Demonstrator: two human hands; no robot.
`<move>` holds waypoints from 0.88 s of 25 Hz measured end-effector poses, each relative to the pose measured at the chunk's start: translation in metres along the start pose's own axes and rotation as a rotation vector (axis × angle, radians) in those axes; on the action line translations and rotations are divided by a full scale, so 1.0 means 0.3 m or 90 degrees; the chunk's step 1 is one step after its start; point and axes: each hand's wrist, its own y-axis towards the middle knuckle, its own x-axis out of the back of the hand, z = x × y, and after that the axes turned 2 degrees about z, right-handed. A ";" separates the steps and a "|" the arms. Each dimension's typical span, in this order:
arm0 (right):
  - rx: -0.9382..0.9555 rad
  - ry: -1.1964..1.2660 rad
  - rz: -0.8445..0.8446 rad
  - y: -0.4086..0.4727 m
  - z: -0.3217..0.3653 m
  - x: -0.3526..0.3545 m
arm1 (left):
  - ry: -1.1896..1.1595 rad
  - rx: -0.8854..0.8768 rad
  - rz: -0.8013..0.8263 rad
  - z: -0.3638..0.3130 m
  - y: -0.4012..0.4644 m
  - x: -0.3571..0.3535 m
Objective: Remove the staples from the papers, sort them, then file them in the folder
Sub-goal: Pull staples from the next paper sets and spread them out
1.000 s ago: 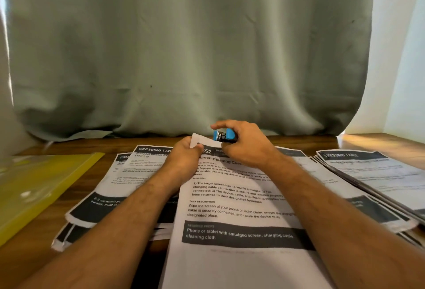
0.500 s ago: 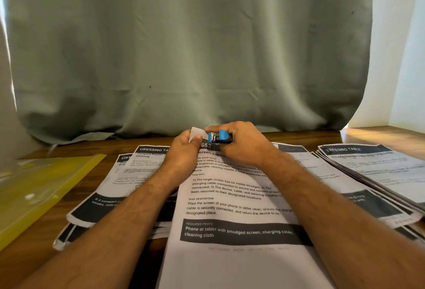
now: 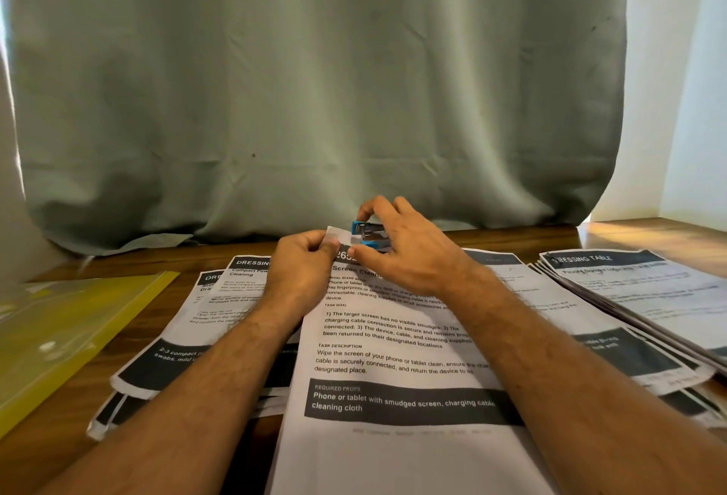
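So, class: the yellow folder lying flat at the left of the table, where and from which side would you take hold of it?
Probably its long right edge, coming in from the right. The yellow folder lies flat on the wooden table, so only an edge gives a pinch. That edge lies free beside the papers, near the left hand; the left part runs out of view.

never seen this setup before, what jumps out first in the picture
The two hands meeting at the top corner of the middle printed sheet: the left hand pinches the lifted corner while the right hand holds a small blue staple remover at it. More printed papers lie spread across the wooden table, a yellow folder at far left.
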 end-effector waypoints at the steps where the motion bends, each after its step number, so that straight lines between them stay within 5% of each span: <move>1: 0.003 -0.025 -0.008 0.003 -0.002 0.002 | -0.008 -0.002 -0.009 0.000 0.002 0.001; 10: 0.019 -0.111 -0.111 0.011 0.009 0.008 | -0.152 -0.024 -0.081 -0.012 0.015 0.004; 22: 0.095 -0.134 -0.151 0.010 0.030 0.014 | -0.060 -0.097 -0.098 -0.051 -0.021 0.006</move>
